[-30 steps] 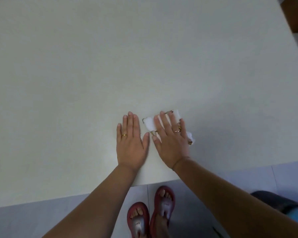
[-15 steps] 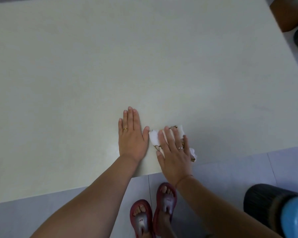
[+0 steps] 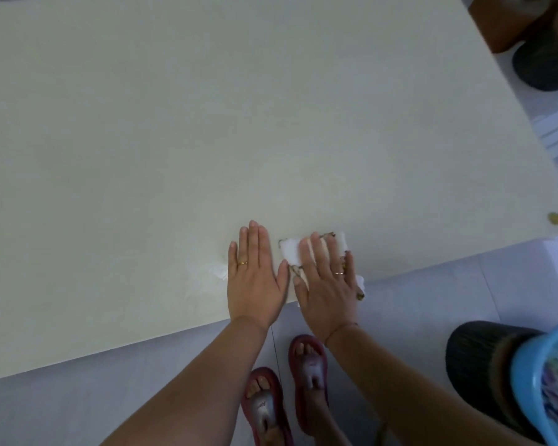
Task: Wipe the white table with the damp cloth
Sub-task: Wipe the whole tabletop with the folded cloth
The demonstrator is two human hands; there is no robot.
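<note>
The white table (image 3: 207, 130) fills most of the view. A small white cloth (image 3: 291, 255) with a patterned edge lies at the table's near edge, partly hanging over it. My right hand (image 3: 327, 283) presses flat on the cloth, fingers spread, covering most of it. My left hand (image 3: 254, 278) rests flat on the bare table just left of the cloth, fingers together, holding nothing. A faint wet sheen shows left of my left hand.
The table's near edge (image 3: 174, 333) runs diagonally below my hands. A dark ribbed bin (image 3: 477, 365) and a blue basin (image 3: 541, 391) stand on the floor at lower right. A dark object (image 3: 541, 66) sits beyond the table's right edge. My feet in red sandals (image 3: 284, 391) stand below.
My right hand has drawn the cloth back toward the near edge, so part of it now hangs over. My left hand stays flat beside it.
</note>
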